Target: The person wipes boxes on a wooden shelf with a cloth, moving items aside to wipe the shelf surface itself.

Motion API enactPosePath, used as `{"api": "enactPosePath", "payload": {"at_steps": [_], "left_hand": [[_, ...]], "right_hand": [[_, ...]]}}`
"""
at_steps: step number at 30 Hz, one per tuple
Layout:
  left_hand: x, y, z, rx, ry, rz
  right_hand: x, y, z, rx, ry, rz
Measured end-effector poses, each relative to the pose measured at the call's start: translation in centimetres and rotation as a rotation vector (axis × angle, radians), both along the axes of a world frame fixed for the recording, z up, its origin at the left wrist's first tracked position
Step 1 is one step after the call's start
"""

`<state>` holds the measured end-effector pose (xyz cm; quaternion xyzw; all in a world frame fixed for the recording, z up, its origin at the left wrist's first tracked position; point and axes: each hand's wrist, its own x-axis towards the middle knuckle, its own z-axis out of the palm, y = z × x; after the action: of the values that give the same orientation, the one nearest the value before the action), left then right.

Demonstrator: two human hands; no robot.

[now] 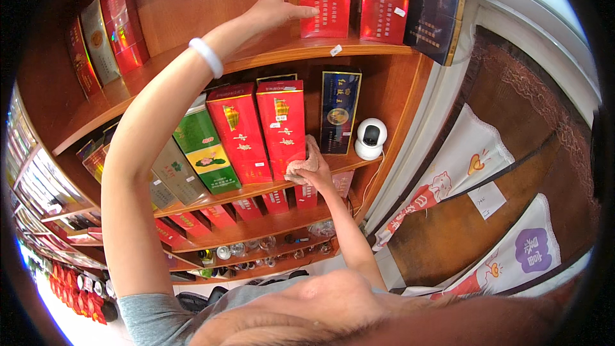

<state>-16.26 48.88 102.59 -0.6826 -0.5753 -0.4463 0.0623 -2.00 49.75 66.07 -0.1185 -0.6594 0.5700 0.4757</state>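
Note:
My left hand, a pale bangle on its wrist, is raised to the upper wooden shelf. Its thumb lies over the front of a red cigarette carton, with the fingers apart from it and nothing held; whether the thumb presses on the carton I cannot tell. Lower down, my right hand grips a bunched pinkish-beige cloth. The cloth is against the lower right edge of an upright red carton on the middle shelf. Another red carton stands just left of it.
A dark blue carton and a white camera stand right of the cloth. Further left are a green-and-yellow carton and grey ones. Glassware sits on low shelves. A printed curtain hangs at the right.

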Motion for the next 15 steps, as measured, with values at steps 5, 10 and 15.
{"api": "enactPosePath", "payload": {"at_steps": [5,10,15], "left_hand": [[-1.6,5.6,1.6,-0.120,-0.183,-0.170],[0.9,3.8,1.4,-0.191,-0.414,-0.279],[1.2,0.3,1.1,0.017,-0.454,-0.375]], "right_hand": [[-0.3,-0.4,0.3,-0.107,0.133,0.077],[0.0,0.6,-0.3,-0.033,0.199,0.002],[-0.2,1.2,-1.4,-0.037,0.171,-0.037]]}}
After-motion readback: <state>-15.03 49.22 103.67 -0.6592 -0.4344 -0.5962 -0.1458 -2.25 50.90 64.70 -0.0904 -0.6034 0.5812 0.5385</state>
